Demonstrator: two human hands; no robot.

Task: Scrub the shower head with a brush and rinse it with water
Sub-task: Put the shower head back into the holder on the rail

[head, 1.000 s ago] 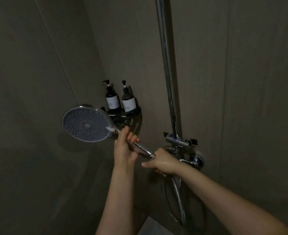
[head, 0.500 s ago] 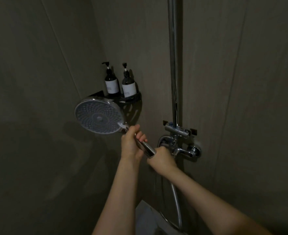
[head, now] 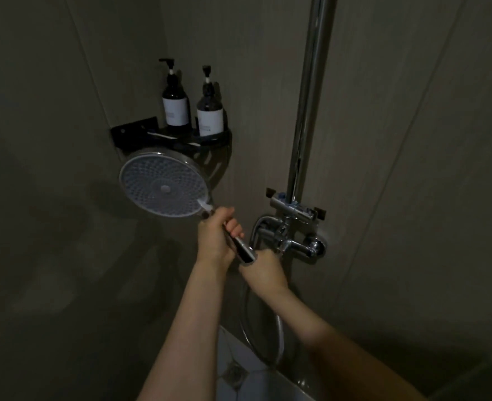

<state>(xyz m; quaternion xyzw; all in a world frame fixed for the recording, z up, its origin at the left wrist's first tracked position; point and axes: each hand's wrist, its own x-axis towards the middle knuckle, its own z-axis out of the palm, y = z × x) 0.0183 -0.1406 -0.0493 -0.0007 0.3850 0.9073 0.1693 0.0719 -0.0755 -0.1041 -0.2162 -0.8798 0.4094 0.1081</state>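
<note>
The round chrome shower head (head: 163,188) faces me, its pale nozzle plate held out to the left of the wall valve. My left hand (head: 214,237) grips the upper part of its chrome handle (head: 243,251). My right hand (head: 263,269) is curled round the handle's lower end, where the hose (head: 278,340) joins. The hose loops down below my hands. No brush is in view and no water runs.
A chrome riser pipe (head: 308,96) runs up from the mixer valve (head: 295,241) on the wall. A black corner shelf (head: 181,138) just above the shower head carries two dark pump bottles (head: 175,107). Tiled floor with a drain (head: 233,374) shows below.
The shower head has shifted up and to the right, closer to the corner shelf. Both hands kept their grip on the handle and drew nearer the valve.
</note>
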